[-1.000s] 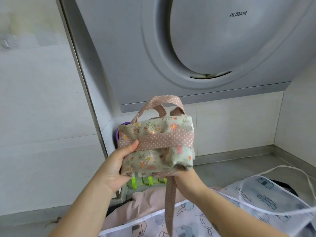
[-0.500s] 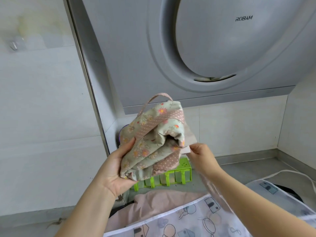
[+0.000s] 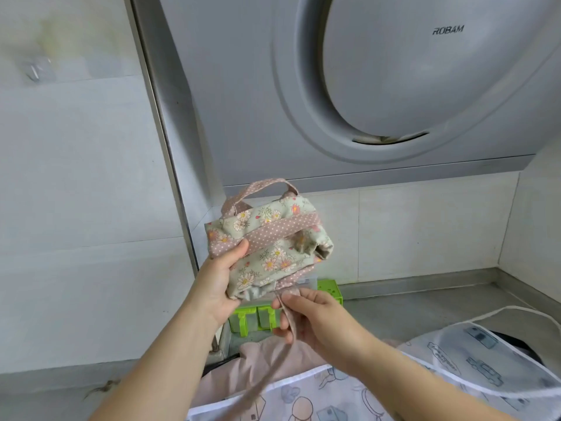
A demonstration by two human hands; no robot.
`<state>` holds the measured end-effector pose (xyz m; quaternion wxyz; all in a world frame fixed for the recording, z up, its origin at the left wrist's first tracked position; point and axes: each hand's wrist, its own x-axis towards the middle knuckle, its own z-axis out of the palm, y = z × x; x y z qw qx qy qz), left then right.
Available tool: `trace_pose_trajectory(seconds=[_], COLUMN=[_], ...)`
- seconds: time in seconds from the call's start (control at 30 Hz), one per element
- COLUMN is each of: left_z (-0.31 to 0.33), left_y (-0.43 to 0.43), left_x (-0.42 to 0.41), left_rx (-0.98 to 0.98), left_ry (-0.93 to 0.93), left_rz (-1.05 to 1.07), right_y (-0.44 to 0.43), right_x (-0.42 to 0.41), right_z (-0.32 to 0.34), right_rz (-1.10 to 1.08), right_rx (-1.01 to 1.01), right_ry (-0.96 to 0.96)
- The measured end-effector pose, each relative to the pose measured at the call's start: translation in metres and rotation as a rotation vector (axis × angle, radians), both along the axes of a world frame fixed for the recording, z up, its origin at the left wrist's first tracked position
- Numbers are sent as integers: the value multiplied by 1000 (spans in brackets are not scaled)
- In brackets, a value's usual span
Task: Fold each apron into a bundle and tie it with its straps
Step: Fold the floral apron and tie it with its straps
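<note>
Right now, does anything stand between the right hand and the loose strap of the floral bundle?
Nothing visible does. The right hand pinches the loose strap just below the floral bundle, which the left hand holds up in the air.

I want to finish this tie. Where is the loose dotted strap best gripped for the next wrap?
Pinch the loose strap just under the floral bundle, from the right. It leaves the bundle's lower edge there and hangs slack below, so a high grip likely keeps tension.
</note>
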<state>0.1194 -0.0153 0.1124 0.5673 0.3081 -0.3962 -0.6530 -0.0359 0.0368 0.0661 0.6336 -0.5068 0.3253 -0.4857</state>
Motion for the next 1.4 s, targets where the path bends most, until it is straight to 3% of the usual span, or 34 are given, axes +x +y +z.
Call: trace_pose_trajectory(seconds=[0.13,0.3,0.53,0.73,0.8,0.9,1.07,1.13,1.27,1.4], left_z=[-12,-19,-22,-26,-27,-27,-26,-24,-24,-33], left_y=[-5,-6,1,9,12,14,21,25,28,27], left_x=[12,13,13,8,9,10,12,11,7,7], left_rx=[-90,-203,-334,-402,-393,-403,-501,-546,-627,-883], left_ry=[-229,-324,-405,-504,-521,-529,-596,-649,-726,-989], left_rz=[122,122,155,109,93,73,48,47,59,172], right_y=[8,10,3,0,2,5,-3,-9,-33,-41], right_x=[-8,-15,-22,-33,-38,-42,-57,-59,-61,-70], right_z=[24,37,47,81,92,101,104,102,96,100], right_rz=[41,-146,-128,-388,-372,-295,-394,-376,-560,-406], right_rx=[-16,-16,-108,-275,-384,-451,-577,-528,-342,-266], right_ry=[81,179,-27,228,304,287,346,281,267,168])
